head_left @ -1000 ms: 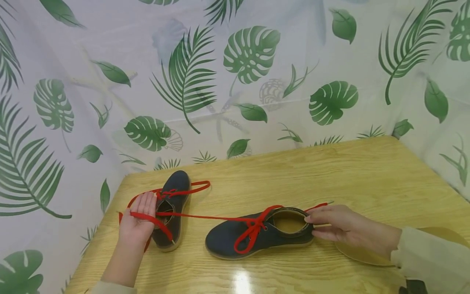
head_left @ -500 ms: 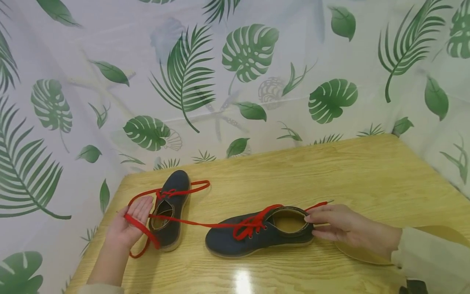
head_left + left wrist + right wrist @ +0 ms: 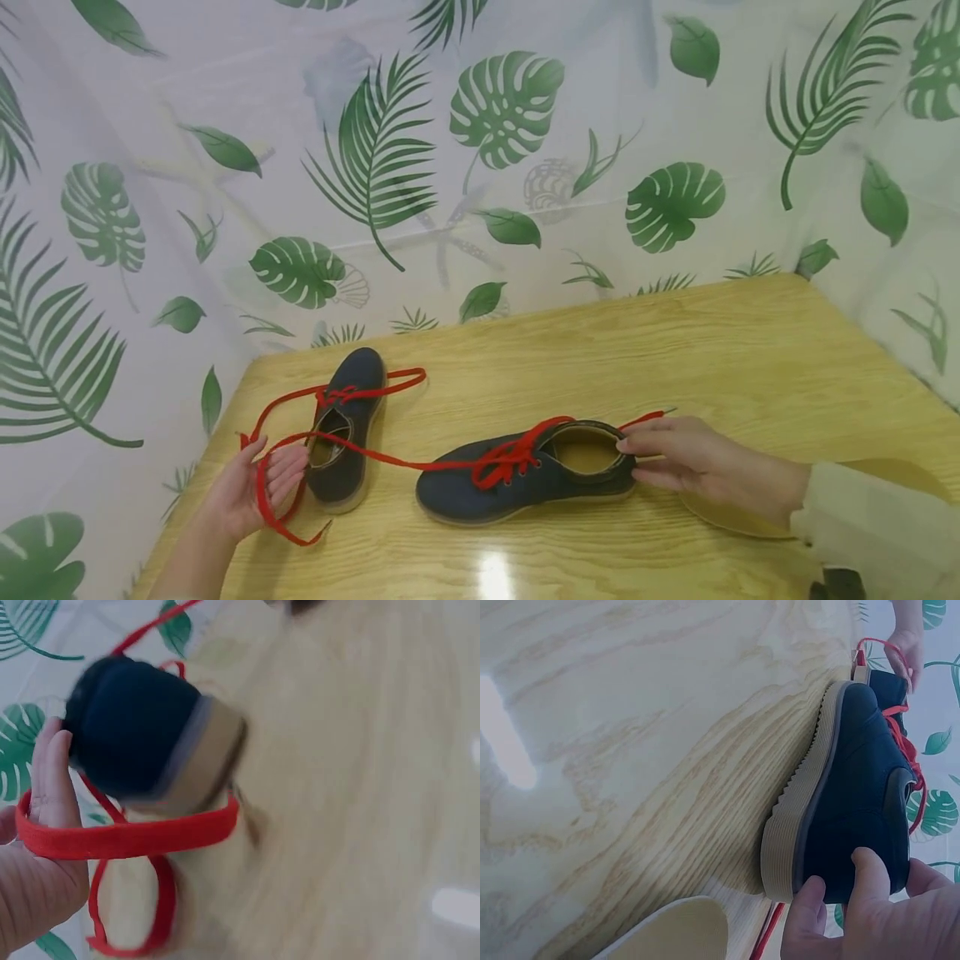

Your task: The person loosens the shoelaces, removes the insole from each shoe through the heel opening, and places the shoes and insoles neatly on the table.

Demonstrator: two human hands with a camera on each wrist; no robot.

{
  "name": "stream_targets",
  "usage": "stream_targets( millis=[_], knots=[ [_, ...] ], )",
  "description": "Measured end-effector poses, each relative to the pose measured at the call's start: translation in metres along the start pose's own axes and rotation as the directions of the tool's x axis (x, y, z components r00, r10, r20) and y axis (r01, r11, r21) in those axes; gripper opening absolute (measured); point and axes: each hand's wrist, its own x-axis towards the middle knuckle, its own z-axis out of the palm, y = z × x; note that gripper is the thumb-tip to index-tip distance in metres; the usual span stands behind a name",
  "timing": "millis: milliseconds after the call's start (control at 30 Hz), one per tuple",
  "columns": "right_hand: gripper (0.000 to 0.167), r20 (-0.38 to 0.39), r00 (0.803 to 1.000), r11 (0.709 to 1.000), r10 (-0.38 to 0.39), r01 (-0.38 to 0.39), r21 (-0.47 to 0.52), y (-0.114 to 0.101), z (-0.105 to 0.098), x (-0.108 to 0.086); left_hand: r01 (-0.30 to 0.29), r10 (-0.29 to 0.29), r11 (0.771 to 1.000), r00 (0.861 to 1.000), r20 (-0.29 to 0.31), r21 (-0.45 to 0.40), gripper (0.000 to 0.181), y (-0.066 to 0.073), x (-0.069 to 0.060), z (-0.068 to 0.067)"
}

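Observation:
A navy shoe (image 3: 457,492) with red laces lies in the middle of the table, toe to the left. My right hand (image 3: 708,458) grips its heel, fingertips at the collar and outside the back. A long red lace (image 3: 375,456) runs left from this shoe and curls over my left hand (image 3: 247,492), whose fingers are extended. In the left wrist view the lace (image 3: 127,840) hangs in a loop across the palm. The second navy shoe (image 3: 363,371) points away beside the left hand; its heel (image 3: 135,727) is near those fingertips.
A flat tan oval piece (image 3: 738,523) lies partly under the right forearm. The second shoe's own red lace (image 3: 408,379) loops out on its right. A leaf-print sheet (image 3: 480,167) hangs behind the wooden table (image 3: 637,358).
My left hand has moved down and left, and the lace has slid off its palm into a loose curl with its end dropping lower. The right hand stays on the heel.

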Motion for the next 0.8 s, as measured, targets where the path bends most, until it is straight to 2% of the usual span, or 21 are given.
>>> stream_targets(
  millis=[100,167,267,367,467,533,667,800],
  knots=[
    [0.034,-0.006,1.0,1.0,0.0,0.0,0.006,0.0,0.0,-0.001,-0.019,0.026,0.996,0.996,-0.082,0.089,0.066,-0.002,-0.006,-0.01],
    [0.033,-0.003,1.0,1.0,-0.001,0.001,0.011,-0.001,0.0,-0.001,-0.032,0.05,0.993,0.986,-0.157,0.114,0.063,-0.002,-0.009,-0.016],
    [0.031,-0.009,1.0,1.0,0.005,-0.005,0.023,-0.001,0.001,-0.002,-0.045,0.06,0.997,0.972,-0.227,0.07,0.063,-0.002,-0.014,-0.025],
    [0.03,-0.012,1.0,1.0,0.008,-0.007,0.026,-0.001,0.001,-0.002,-0.068,0.058,0.997,0.96,-0.275,-0.027,0.063,-0.001,-0.017,-0.033],
    [0.029,-0.012,1.0,1.0,0.007,-0.006,0.024,-0.001,0.0,-0.003,-0.12,0.081,0.986,0.95,-0.301,-0.114,0.061,0.003,-0.02,-0.038],
    [0.027,-0.01,1.0,1.0,0.008,-0.008,0.021,-0.002,-0.001,-0.003,-0.16,0.101,0.971,0.949,-0.299,-0.179,0.059,0.005,-0.023,-0.04],
    [0.023,0.001,1.0,1.0,0.011,-0.011,0.019,-0.002,-0.001,-0.002,-0.208,0.139,0.943,0.956,-0.259,-0.262,0.058,0.01,-0.026,-0.037],
    [0.02,0.009,1.0,1.0,0.008,-0.008,0.02,-0.002,-0.001,-0.001,-0.222,0.164,0.936,0.962,-0.22,-0.272,0.054,0.011,-0.022,-0.027]
  ],
)
